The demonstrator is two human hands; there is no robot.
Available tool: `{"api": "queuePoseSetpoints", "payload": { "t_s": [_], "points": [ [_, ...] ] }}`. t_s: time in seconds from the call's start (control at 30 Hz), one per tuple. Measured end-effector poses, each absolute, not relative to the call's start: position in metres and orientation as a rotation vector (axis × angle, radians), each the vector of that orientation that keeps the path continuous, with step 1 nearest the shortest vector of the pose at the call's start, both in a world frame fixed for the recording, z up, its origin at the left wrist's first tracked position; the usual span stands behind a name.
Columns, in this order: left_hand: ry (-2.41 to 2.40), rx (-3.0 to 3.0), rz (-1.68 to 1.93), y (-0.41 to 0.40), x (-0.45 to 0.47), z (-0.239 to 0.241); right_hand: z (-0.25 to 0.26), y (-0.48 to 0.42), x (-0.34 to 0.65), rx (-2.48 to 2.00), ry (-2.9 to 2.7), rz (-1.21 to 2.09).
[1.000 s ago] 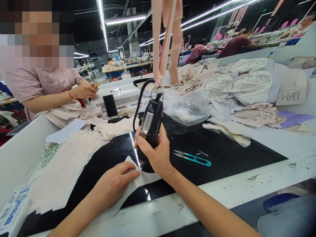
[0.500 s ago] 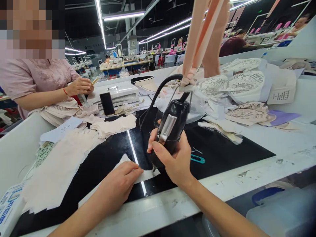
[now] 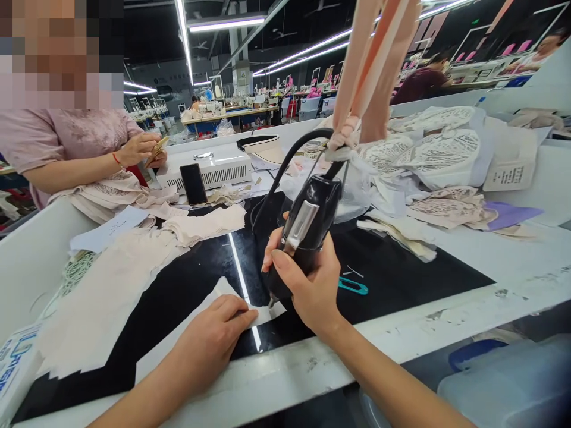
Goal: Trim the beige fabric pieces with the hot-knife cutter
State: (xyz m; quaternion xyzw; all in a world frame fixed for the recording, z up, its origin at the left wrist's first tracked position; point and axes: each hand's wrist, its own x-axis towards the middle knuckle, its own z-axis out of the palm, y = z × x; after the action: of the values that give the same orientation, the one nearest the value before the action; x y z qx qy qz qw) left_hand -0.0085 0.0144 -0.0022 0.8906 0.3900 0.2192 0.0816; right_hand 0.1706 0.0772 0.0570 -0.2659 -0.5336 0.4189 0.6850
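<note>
My right hand [image 3: 312, 285] is wrapped around a black corded handheld power tool [image 3: 307, 220] with a metal plate on its side. The tool leans, and its small metal tip meets the right end of a white fabric piece [image 3: 222, 288]. My left hand [image 3: 218, 327] rests on that fabric just left of the tip, thumb and fingers close together, pressing it to the black board [image 3: 169, 297]. My hand and forearm hide part of the piece. Knotted pink fabric strips [image 3: 366, 71] hang from above and tie to the tool's top.
Pale fabric pieces [image 3: 98, 297] lie on the left, with a phone [image 3: 193, 184] and a white box [image 3: 227, 168] behind. Lace cups [image 3: 441, 154] are heaped at right. A teal thread snipper [image 3: 353, 286] lies near my right hand. A co-worker's hands [image 3: 143, 148] hold a small yellowish object.
My right hand and the tool have shifted slightly left and down, the tip staying on the fabric. My left hand stays beside it. The co-worker's hands have moved on their small object.
</note>
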Motion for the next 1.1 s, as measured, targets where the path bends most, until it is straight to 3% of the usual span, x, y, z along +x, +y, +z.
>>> {"api": "queuePoseSetpoints", "payload": {
  "t_s": [1.1],
  "points": [
    [1.221,2.647,0.716,0.012,-0.009,-0.006,0.058,0.083,0.14,-0.586,-1.177,0.99]
  ]
}}
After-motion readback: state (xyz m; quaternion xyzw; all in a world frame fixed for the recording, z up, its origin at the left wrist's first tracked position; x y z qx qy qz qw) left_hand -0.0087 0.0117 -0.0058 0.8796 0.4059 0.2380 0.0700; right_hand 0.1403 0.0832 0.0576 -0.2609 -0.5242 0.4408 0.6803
